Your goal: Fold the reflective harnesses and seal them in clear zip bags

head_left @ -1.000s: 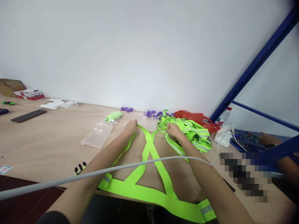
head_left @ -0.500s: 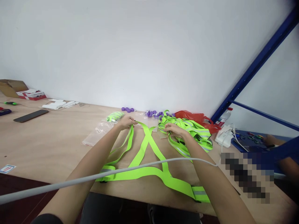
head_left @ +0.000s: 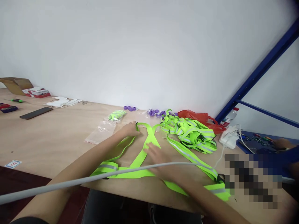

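A neon-yellow reflective vest [head_left: 151, 137] made of straps lies spread on the table, its two shoulder straps crossing in an X above a waist band. My left hand [head_left: 130, 129] is closed on the upper left strap, beside a small dark buckle. Somewhat blurred, my right hand [head_left: 155, 155] hovers over or touches the vest just below the crossing, fingers stretched out and holding nothing visible. A tangled pile of similar reflective straps [head_left: 196, 132] lies to the right of the vest. Part of the waist band is hidden under my right forearm.
A pale cable [head_left: 93, 179] runs across the view in front of my arms. Behind lie a clear plastic bag [head_left: 100, 132], a bagged vest [head_left: 117, 115], purple rings [head_left: 156, 112] and a red bag [head_left: 196, 116]. At right are a bottle [head_left: 230, 117] and a co-worker's hand [head_left: 282, 144].
My right hand has let go of the upper right strap and moved down and left to the crossing. That right strap now lies on the table. The view has shifted slightly.
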`<state>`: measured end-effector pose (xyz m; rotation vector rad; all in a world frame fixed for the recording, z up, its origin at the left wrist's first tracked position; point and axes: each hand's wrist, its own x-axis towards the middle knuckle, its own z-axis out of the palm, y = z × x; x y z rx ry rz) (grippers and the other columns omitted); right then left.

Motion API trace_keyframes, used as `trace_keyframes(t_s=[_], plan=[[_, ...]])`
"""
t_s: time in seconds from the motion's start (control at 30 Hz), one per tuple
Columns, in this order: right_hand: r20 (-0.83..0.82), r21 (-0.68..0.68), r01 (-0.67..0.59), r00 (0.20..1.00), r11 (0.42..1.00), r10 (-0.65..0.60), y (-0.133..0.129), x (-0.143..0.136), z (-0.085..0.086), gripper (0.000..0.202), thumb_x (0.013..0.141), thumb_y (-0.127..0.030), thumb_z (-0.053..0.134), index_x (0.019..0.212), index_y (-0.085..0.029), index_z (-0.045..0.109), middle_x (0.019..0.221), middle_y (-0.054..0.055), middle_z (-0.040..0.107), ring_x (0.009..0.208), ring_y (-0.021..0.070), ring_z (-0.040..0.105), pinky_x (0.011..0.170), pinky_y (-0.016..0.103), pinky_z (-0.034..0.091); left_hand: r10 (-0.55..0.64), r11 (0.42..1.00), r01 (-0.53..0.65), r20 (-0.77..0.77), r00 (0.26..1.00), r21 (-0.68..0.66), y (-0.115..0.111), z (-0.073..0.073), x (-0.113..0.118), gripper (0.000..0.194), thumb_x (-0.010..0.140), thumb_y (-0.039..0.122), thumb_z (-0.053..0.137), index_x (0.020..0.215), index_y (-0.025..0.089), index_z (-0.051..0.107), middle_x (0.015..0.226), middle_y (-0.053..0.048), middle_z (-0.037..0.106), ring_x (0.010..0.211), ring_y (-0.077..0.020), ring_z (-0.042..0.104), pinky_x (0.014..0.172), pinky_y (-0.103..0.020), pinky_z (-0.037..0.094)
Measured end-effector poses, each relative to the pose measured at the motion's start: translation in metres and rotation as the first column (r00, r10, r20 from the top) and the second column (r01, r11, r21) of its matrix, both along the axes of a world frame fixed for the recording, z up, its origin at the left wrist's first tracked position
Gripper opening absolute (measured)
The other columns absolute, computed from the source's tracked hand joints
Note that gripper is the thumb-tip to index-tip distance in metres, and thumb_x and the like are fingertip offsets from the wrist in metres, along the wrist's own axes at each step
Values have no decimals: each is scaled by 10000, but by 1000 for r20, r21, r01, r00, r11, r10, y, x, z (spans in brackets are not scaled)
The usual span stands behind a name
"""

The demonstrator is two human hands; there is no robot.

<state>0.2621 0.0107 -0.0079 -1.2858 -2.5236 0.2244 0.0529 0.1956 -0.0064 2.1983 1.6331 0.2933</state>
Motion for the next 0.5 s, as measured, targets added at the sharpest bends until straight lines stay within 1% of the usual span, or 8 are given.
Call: trace_keyframes(t_s=[0.07,0.1,0.13,0.2,0.23,0.3,0.4,0.5], plan=[[20,3,-151,988,989,151,-27,-21,-8,646,907,-525,639,1453,-221,477,1520,147,486,1428,310,397,1136,494,359,27,999,-28,-49,998,-33,-1,-6,6,478,927,429,686,1294,144,577,1215,-122,647,1053,-267,657,908,-462,549],[23,13,-175,984,984,175,-33,-31,-9,619,900,-511,656,1423,-219,502,1492,142,514,1389,309,439,1114,484,382,40,998,-43,-66,997,-44,1,-7,9,409,960,388,651,1289,155,582,1233,-111,636,1053,-250,655,903,-458,555],[26,27,-174,984,984,174,-36,-42,-9,561,900,-488,667,1371,-212,538,1447,139,549,1319,307,498,1071,471,417,53,997,-57,-79,995,-52,4,-7,12,371,978,361,629,1289,163,584,1253,-105,625,1061,-243,651,901,-454,559],[27,58,-147,989,987,146,-32,-65,-3,409,911,-450,663,1237,-213,597,1288,111,630,1128,282,587,934,430,486,69,995,-76,-93,993,-68,12,-4,16,364,980,349,629,1290,164,585,1269,-107,617,1072,-246,647,899,-450,563],[24,79,-144,990,986,142,-27,-77,2,376,921,-460,647,1202,-215,599,1205,96,650,1064,272,595,879,416,497,70,994,-78,-96,993,-78,16,-2,18,362,979,351,631,1285,162,589,1267,-107,618,1072,-247,648,898,-448,564],[35,126,-130,991,983,127,-17,-102,9,417,916,-520,629,1183,-202,587,1087,82,653,989,268,585,813,404,502,58,992,-69,-99,993,-108,22,2,19,348,980,357,629,1265,159,603,1256,-104,624,1066,-246,649,896,-441,566],[88,183,-103,992,978,88,-8,-135,13,456,892,-584,608,1054,-157,619,1049,111,627,957,282,558,791,424,502,24,985,-40,-96,995,-166,27,4,18,336,982,353,628,1253,157,610,1244,-101,629,1050,-239,654,883,-430,572],[100,214,-80,993,973,60,-8,-158,6,450,892,-564,600,1046,-143,632,1030,125,626,964,290,548,786,437,497,-5,975,-16,-98,995,-221,28,4,14,340,982,348,629,1261,156,603,1237,-102,631,1037,-233,658,869,-426,577]])
